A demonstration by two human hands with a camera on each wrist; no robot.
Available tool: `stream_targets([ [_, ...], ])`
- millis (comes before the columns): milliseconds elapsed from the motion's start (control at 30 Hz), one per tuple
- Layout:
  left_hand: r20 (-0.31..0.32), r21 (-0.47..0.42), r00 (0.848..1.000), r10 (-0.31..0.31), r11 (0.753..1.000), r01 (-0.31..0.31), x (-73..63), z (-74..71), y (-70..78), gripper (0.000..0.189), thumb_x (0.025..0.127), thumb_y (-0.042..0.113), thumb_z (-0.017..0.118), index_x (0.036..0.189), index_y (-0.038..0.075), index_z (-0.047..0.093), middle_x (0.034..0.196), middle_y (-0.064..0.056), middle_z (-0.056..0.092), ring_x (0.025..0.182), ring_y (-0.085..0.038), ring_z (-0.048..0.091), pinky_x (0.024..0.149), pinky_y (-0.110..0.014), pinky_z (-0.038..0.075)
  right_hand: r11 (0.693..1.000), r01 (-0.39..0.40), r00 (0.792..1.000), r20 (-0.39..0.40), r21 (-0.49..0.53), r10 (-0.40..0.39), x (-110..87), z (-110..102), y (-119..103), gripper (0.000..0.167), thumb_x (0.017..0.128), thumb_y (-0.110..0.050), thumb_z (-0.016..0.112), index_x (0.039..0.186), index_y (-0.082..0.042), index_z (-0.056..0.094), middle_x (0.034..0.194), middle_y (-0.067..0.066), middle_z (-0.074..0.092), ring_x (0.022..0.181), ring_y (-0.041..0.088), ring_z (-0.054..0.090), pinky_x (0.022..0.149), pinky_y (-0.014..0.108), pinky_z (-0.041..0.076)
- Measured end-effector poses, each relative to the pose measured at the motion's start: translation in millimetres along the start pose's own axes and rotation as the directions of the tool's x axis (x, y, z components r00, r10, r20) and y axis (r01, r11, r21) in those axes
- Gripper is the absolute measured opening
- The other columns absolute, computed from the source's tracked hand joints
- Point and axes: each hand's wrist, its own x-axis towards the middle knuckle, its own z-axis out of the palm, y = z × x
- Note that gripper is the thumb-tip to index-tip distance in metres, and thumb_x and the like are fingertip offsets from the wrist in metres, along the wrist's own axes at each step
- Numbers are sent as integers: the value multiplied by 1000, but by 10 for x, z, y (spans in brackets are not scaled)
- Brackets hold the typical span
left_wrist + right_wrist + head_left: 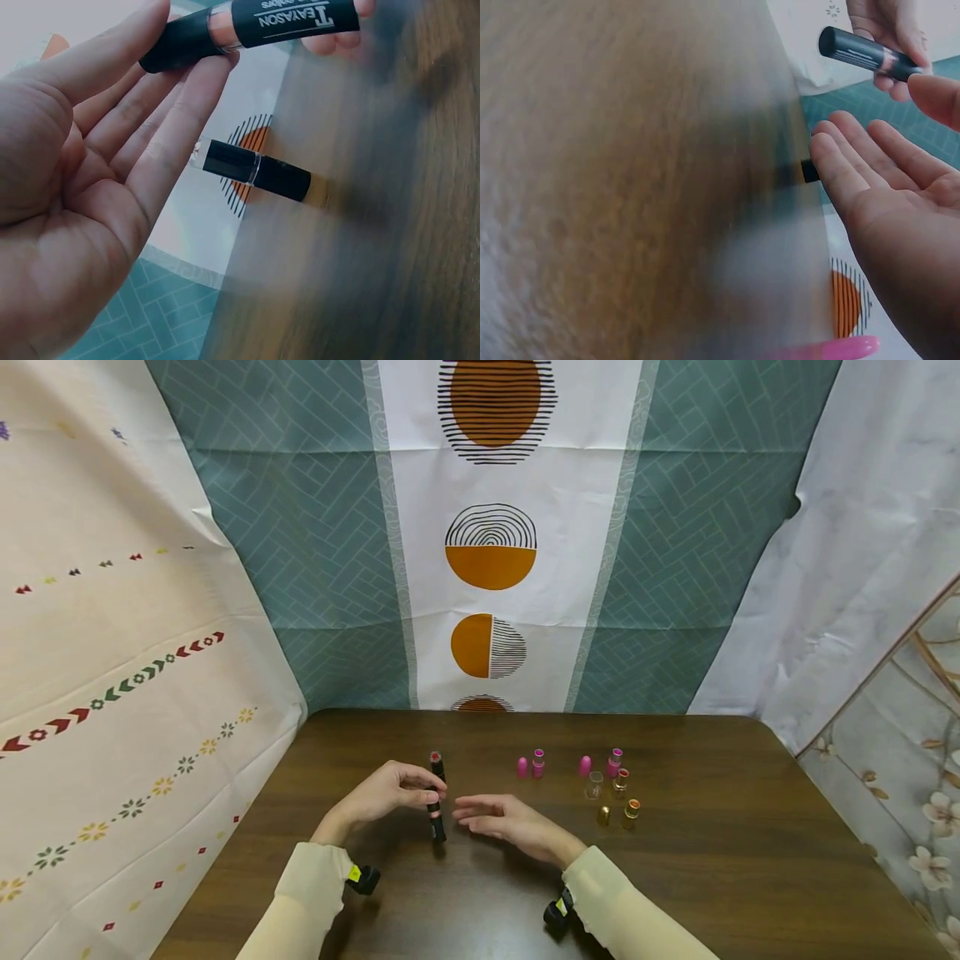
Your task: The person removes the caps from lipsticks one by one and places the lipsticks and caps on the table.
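Observation:
My left hand [384,798] pinches a black lipstick tube [300,21] between thumb and fingertips. The tube has white lettering and a peach band near its middle, and it is held up tilted over the table. My right hand [517,825] hovers just to the right of it, fingers extended and palm facing inward, holding nothing. Behind the held tube, a second black lipstick [438,768] with a reddish top stands upright on the table. In the left wrist view this black lipstick [234,161] shows a clear ring round its middle.
On the dark wooden table [712,860], two magenta lipsticks [538,763] stand uncapped with pink caps [522,767] beside them. Further right are a clear cap [594,785], a clear-bodied lipstick [621,780], a gold cap [603,815] and a gold lipstick [632,811]. Patterned cloth [330,568] hangs behind.

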Motion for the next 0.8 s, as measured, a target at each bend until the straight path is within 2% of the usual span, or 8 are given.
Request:
stream_targets([
  [100,-4,-5,1000,6,1000,-6,5,11,-2,36,101,14,70,128,-10,66,122,-33,68,99,-30,76,96,-39,57,1000,-6,1000,5,-5,7,7,25,-3,50,107,-9,57,153,4,45,150,25,54,142,36,50,115,41,42],
  [200,-18,32,1000,17,999,-17,10,23,-11,31,102,16,69,126,-3,70,122,-29,69,98,-29,76,96,-40,58,1000,-1,1000,11,-6,1,18,48,5,49,107,-9,57,152,5,46,149,24,55,140,37,51,114,40,43],
  [367,-80,80,997,15,997,-9,22,54,-11,30,101,18,71,124,-2,72,120,-17,73,98,-26,75,94,-42,58,1000,7,1000,18,30,-8,50,113,29,46,107,-5,55,151,9,46,148,25,55,136,36,55,112,42,45],
  [533,-148,70,989,-4,997,14,60,101,-8,34,99,19,73,125,-4,71,119,-12,74,98,-26,75,95,-43,58,998,16,998,-55,62,-13,102,173,59,42,107,-3,55,146,12,50,143,26,58,123,28,64,107,42,51],
  [733,-184,54,983,-6,998,17,111,177,13,35,99,22,74,125,-2,72,119,-9,74,102,-23,73,96,-41,57,996,66,990,-130,61,-58,133,196,87,38,104,-2,60,137,17,56,126,31,68,109,26,72,99,44,56],
  [800,-193,23,981,-5,1000,10,133,206,24,33,99,20,74,124,-1,73,119,-10,74,103,-23,73,97,-42,57,993,89,986,-144,71,-78,137,197,91,36,104,-2,61,134,17,59,120,32,69,105,26,73,97,44,57],
])
